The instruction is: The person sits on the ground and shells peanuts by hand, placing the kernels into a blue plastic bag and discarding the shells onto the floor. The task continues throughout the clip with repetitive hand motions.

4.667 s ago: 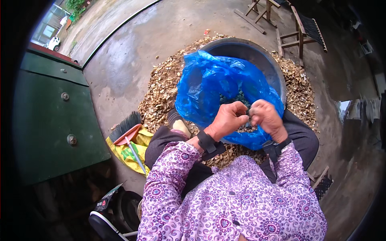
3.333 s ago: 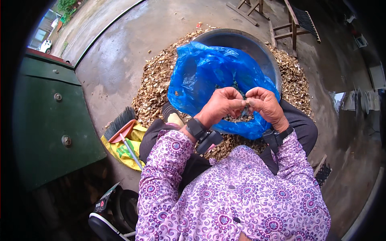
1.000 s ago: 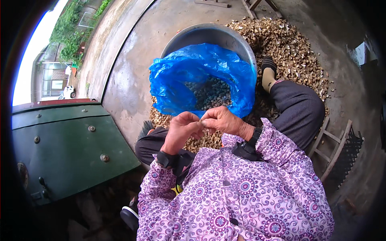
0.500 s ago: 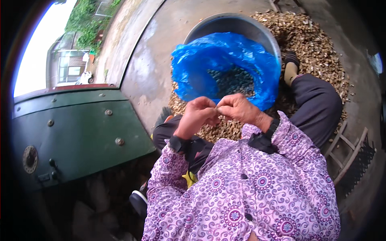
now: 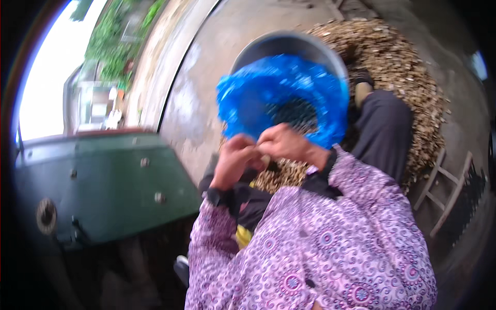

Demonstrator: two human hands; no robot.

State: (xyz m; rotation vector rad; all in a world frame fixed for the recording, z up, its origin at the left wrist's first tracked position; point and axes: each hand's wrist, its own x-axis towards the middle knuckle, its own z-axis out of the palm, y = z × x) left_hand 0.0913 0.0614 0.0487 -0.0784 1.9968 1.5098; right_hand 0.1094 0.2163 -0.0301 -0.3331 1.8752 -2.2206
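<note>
Left hand [image 5: 233, 163] and right hand [image 5: 283, 142] meet, fingers curled closed; anything gripped is blurred. The blue bag [image 5: 299, 77] sits just beyond, inside the basin [image 5: 292, 43]. Advised: steady fingertips, light pressure.

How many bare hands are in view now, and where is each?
2: the left hand and, close to its right, the right hand, both near the near edge of the blue bag. Blur hides whether they hold anything.
</note>
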